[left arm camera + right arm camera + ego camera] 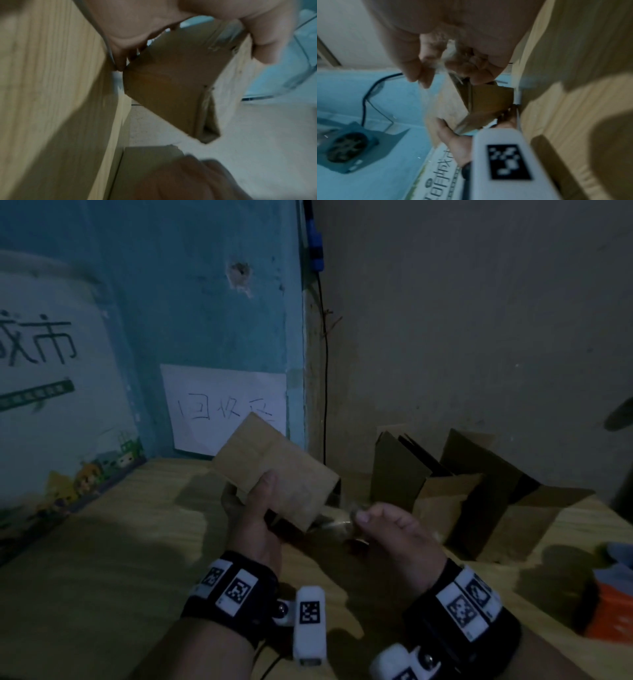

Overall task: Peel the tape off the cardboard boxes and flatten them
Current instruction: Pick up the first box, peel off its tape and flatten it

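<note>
My left hand (251,508) grips a small brown cardboard box (274,470) in the air above the wooden table, thumb on its top face. The box (168,81) also fills the middle of the left wrist view, one end open. My right hand (387,529) sits just right of the box and pinches a crumpled strip of clear tape (337,522) that still runs to the box's near corner. In the right wrist view the tape (448,58) is bunched between thumb and fingers (412,65), with the box (481,102) below it.
Two opened cardboard boxes (404,470) (507,498) stand at the back right of the wooden table (102,559). An orange and white object (613,604) lies at the right edge. A blue wall with a white paper sign (222,405) rises behind, and a black cable (323,337) hangs in the corner.
</note>
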Demonstrator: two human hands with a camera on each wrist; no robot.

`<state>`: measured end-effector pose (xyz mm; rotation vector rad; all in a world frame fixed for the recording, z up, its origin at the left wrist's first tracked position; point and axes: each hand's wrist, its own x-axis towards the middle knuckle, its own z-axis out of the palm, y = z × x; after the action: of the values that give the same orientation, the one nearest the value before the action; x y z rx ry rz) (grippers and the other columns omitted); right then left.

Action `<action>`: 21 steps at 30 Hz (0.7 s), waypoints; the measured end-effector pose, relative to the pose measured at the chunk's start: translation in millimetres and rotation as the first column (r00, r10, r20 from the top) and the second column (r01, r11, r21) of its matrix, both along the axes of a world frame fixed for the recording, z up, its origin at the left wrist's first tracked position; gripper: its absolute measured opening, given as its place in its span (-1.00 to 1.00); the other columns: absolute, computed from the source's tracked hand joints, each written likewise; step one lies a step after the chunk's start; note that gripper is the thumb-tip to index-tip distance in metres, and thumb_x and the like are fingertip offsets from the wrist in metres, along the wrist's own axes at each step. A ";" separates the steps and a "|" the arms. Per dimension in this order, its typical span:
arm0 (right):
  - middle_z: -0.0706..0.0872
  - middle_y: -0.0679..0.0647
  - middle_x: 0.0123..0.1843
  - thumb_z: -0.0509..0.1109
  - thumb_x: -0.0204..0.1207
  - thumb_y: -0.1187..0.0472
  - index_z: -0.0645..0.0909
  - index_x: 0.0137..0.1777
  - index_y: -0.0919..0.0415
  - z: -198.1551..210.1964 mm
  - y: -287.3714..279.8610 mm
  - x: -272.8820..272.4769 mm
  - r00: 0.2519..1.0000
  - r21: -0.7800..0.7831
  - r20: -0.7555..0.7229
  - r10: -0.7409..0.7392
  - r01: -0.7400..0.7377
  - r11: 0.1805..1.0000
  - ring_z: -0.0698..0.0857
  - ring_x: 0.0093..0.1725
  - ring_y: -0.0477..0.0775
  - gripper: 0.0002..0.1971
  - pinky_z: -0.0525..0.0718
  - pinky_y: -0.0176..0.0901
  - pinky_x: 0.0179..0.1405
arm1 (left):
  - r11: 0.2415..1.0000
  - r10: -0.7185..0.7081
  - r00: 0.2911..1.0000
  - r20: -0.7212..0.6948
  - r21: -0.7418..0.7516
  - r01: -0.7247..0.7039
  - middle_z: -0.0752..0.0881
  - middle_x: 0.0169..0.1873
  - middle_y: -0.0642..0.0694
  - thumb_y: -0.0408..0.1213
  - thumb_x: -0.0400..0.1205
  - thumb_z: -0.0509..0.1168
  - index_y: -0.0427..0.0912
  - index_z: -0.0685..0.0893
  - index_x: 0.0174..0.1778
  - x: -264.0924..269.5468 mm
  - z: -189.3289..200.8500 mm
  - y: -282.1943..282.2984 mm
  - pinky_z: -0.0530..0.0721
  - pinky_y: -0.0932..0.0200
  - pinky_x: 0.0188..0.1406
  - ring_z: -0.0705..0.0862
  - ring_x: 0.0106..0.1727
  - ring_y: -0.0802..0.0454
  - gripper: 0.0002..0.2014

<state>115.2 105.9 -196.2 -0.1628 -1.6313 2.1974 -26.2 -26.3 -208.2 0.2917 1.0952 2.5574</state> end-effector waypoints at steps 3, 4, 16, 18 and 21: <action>0.73 0.18 -0.25 0.79 0.07 -0.09 0.62 -0.44 0.17 -1.9 6.5 -1.6 0.992 -0.062 -0.124 -0.011 0.003 0.998 0.71 -0.21 0.14 -0.55 0.68 0.14 -0.09 | 1.000 0.019 0.999 0.047 0.013 -0.020 0.77 0.38 -0.09 0.18 -0.03 0.79 0.19 0.42 0.65 -4.1 -1.5 -1.2 0.85 -0.12 -0.06 0.80 0.31 -0.16 0.26; 0.76 0.16 -0.25 0.79 0.11 -0.03 0.59 -0.48 0.16 -1.2 7.2 -0.8 0.988 -0.066 -0.150 -0.028 0.018 0.998 0.74 -0.21 0.09 -0.58 0.73 0.05 -0.15 | 1.000 0.004 0.998 0.064 0.008 -0.005 0.75 0.41 -0.10 0.17 -0.04 0.80 0.22 0.40 0.66 -3.7 -1.5 -0.5 0.85 -0.15 -0.03 0.78 0.33 -0.18 0.28; 0.62 0.11 -0.56 0.18 0.76 0.22 0.42 -0.13 0.28 1.4 11.1 2.7 0.984 0.072 0.001 -0.177 0.177 0.982 0.45 -0.69 0.04 -0.78 0.45 -0.20 -0.64 | 1.000 0.018 0.998 0.061 -0.006 -0.018 0.73 0.39 -0.15 0.21 -0.05 0.78 0.20 0.35 0.67 3.2 3.2 -1.5 0.74 -0.33 0.14 0.73 0.35 -0.23 0.31; 0.46 0.09 -0.71 0.15 0.79 0.22 0.41 -0.26 0.34 1.3 11.2 1.8 0.988 0.143 -0.012 -0.155 0.155 0.977 0.39 -0.76 0.01 -0.65 0.47 -0.27 -0.68 | 1.000 0.025 0.999 0.038 0.000 -0.025 0.72 0.39 -0.14 0.25 -0.16 0.78 0.19 0.38 0.64 4.1 3.5 -0.6 0.74 -0.37 0.19 0.73 0.34 -0.22 0.36; 0.45 0.08 -0.68 0.16 0.79 0.24 0.42 -0.24 0.33 -2.2 11.4 -0.9 0.989 0.156 0.033 -0.145 0.138 0.978 0.35 -0.80 -0.01 -0.67 0.32 -0.30 -0.79 | 0.999 0.028 0.999 0.041 0.017 -0.028 0.71 0.39 -0.14 0.25 -0.20 0.78 0.18 0.37 0.63 5.2 4.1 -0.1 0.72 -0.37 0.24 0.71 0.35 -0.22 0.39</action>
<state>114.3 117.3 -198.4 -0.2773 -1.7488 1.9672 -21.0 -26.3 -204.1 0.2295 1.0703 2.5867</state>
